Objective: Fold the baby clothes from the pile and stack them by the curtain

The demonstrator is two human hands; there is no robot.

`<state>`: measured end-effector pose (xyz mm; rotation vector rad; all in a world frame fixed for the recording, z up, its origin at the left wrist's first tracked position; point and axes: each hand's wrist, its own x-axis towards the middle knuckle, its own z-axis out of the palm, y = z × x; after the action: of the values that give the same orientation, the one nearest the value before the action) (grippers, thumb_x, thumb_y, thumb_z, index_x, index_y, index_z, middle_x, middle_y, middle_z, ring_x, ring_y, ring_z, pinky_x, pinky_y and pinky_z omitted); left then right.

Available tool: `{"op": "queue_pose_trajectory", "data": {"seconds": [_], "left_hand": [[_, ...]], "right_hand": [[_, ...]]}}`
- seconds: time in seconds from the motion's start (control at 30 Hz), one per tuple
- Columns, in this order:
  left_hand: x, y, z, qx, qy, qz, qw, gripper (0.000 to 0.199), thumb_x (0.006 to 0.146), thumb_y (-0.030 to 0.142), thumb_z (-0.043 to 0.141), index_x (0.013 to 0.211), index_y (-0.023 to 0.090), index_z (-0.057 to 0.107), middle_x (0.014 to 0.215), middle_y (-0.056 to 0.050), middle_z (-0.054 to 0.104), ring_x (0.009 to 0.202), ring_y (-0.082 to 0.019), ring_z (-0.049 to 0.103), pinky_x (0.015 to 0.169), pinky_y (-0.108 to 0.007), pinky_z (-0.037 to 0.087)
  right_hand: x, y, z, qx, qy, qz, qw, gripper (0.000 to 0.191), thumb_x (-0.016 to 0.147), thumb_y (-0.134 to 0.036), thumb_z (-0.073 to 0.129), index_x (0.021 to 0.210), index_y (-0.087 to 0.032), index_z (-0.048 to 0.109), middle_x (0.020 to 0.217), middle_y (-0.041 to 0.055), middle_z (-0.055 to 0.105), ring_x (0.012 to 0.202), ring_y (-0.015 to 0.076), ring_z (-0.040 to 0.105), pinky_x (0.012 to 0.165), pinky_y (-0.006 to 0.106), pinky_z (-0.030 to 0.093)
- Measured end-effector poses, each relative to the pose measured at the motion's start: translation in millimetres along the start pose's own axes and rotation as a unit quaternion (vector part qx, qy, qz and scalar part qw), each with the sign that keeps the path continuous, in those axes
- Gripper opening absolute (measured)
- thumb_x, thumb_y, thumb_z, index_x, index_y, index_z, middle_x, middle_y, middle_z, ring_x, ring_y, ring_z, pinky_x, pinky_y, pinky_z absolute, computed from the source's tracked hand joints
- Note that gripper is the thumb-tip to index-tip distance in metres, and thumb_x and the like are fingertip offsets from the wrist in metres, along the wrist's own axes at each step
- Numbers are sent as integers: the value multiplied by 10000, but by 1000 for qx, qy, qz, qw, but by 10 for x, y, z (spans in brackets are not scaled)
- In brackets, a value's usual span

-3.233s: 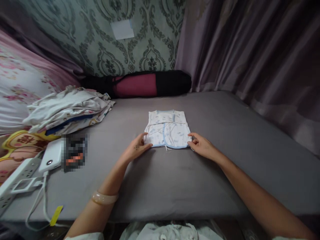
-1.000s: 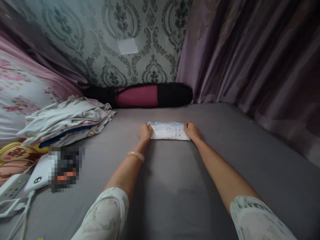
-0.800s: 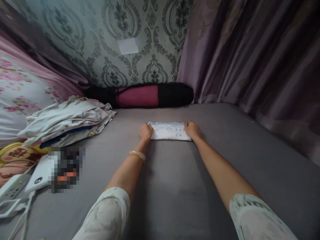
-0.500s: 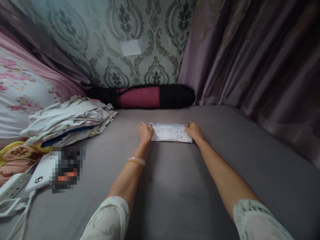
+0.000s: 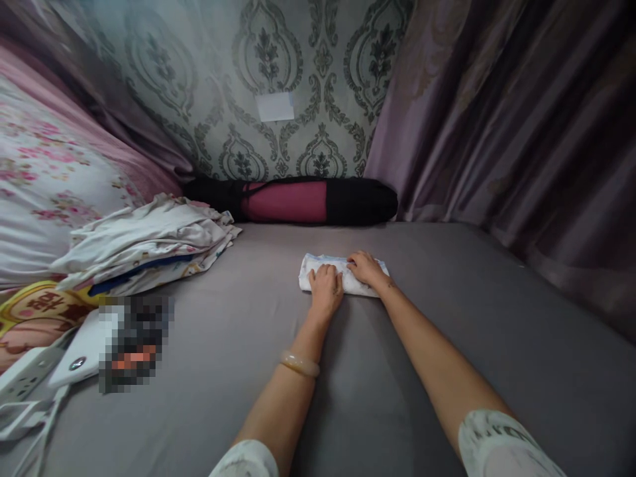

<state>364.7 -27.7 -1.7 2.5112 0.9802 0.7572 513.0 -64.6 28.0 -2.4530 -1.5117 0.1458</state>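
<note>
head view, both bare hands at work on a folded garment. the white folded garment (image 5: pixel 307 281), edged in pale blue, is lying as a flat, narrow bundle directly beneath the fingers of both hands, on a grey sheet (image 5: pixel 223 358). the left hand (image 5: pixel 326 289) is resting palm down on its near side, its fingers slightly parted and gently bent, the thumb standing a little apart; these fingers are pressing on the cloth with nothing closed between them. the right hand (image 5: pixel 366 268) is lying across the far edge, to the right of the left fingers, its fingers bent and held close together; whether they are pinching any cloth cannot be told. a pale bangle (image 5: pixel 299 364) is circling the left wrist, behind the fingers. beyond the fingertips, a black and maroon long bag (image 5: pixel 288 202) is lying along the patterned wallpaper (image 5: pixel 213 79). well to the left of the fingers, a clothes pile (image 5: pixel 144 232) is sitting beside a floral fabric (image 5: pixel 44 165); nearer the wearer, a white power bank (image 5: pixel 87 351), with a cable (image 5: pixel 47 430) attached, is lying beside a power strip (image 5: pixel 24 381). a purple curtain (image 5: pixel 472 119) is hanging beyond and to the right of the fingers.
</note>
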Motion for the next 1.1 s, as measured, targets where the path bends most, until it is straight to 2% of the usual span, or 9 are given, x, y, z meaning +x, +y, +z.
{"op": "queue_pose_trajectory", "data": {"seconds": [0.17,0.3,0.4,0.53,0.6,0.73,0.8,0.93,1.1], "left_hand": [[33,22,-13,24,-12,3,1000,250,977,281,363,1128,191,540,1259,-107,605,1273,-222,462,1120,-495,231],[62,50,-20,46,-23,8,999,307,987,311,339,1182,188,541,1310,-116,585,1309,-232,440,1132,-514,222],[80,54,-18,65,-33,8,997,354,987,342,335,1231,175,530,1348,-128,562,1317,-250,437,1130,-538,224],[109,55,-30,83,-36,25,996,386,988,333,324,1274,163,519,1393,-130,529,1344,-258,411,1137,-545,211],[128,54,-53,86,-35,37,995,387,987,285,309,1291,159,512,1403,-125,522,1357,-254,396,1140,-526,217],[160,25,-103,88,-47,49,994,397,974,209,294,1295,156,522,1392,-117,534,1359,-244,400,1131,-473,258],[163,-8,-108,92,-58,47,993,404,981,238,295,1308,164,521,1398,-109,530,1362,-239,397,1136,-457,257],[134,-74,-67,116,-97,21,988,467,998,381,265,1379,211,476,1457,-82,471,1376,-246,378,1146,-456,248],[97,-91,-31,154,-114,17,981,504,1001,382,232,1434,215,428,1506,-82,402,1402,-271,334,1157,-459,223]], "right_hand": [[-5,-49,-34,-21,25,-6,999,194,912,-223,544,1066,-200,661,1131,75,632,1081,202,557,869,271,396],[-21,-102,11,-55,71,-5,996,220,947,-233,474,1055,-197,663,1108,89,629,1059,215,558,870,292,398],[-38,-126,72,-72,74,6,995,280,960,-198,410,1071,-172,665,1107,107,638,1070,225,556,902,302,390],[-136,-171,73,-49,67,38,996,386,953,-132,319,1183,-155,628,1179,119,637,1076,221,577,897,297,405],[-231,-211,60,-31,74,26,996,421,952,-135,294,1261,-137,580,1244,124,616,1111,219,572,919,298,406],[-434,-282,122,-24,64,-62,996,481,980,-232,257,1393,-106,467,1439,103,483,1355,241,372,1100,357,275],[-498,-285,191,-27,49,-67,996,514,982,-262,242,1444,-107,408,1511,82,392,1418,250,262,1147,405,197],[-530,-244,295,-28,26,-53,998,538,980,-291,230,1481,-142,357,1541,53,337,1434,247,231,1162,451,156],[-514,-223,299,-21,28,-52,998,544,977,-303,228,1487,-158,350,1540,41,338,1436,238,227,1165,445,146]]}}
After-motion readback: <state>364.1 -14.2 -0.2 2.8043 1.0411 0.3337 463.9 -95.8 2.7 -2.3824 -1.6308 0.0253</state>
